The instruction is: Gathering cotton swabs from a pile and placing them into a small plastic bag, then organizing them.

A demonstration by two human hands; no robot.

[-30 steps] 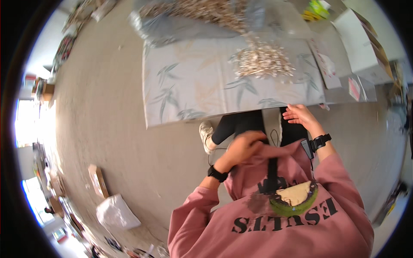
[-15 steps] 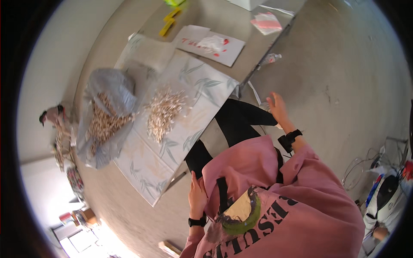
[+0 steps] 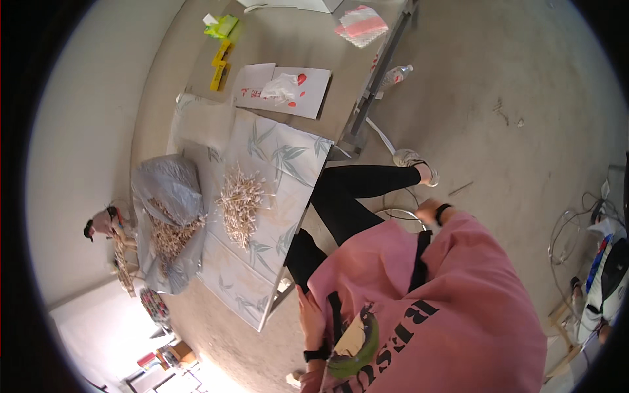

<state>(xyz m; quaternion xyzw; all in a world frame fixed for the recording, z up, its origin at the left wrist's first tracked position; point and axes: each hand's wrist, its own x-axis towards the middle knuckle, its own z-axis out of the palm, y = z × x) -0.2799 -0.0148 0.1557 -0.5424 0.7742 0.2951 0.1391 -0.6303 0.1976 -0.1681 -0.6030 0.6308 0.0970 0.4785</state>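
My left hand (image 3: pixel 312 318) lies flat against my left hip, fingers stretched out and holding nothing. My right hand (image 3: pixel 428 211) is low at my right side, its fingers curled beside a white curved rim (image 3: pixel 398 212). What it grips there, if anything, is hidden. In front of me to the left, a loose heap of cotton swabs (image 3: pixel 241 204) lies on a leaf-patterned cloth (image 3: pixel 288 154) covering the near part of the table. Beyond the heap, a grey plastic bag (image 3: pixel 171 180) gapes open, full of more swabs (image 3: pixel 171 237). Both hands are apart from the swabs.
A white board (image 3: pixel 314 98) with crumpled tissue (image 3: pixel 282 88) lies on the table, near yellow boxes (image 3: pixel 219 75), a green tissue pack (image 3: pixel 223 26) and a pink-striped cloth (image 3: pixel 362 27). A plastic bottle (image 3: pixel 398 74) is beside the table's edge. Another person (image 3: pixel 108 223) sits far left.
My right hand has drawn back from its outstretched, open pose to my side, its fingers now curled. My left hand stays by my hip. The view has turned and shifted.
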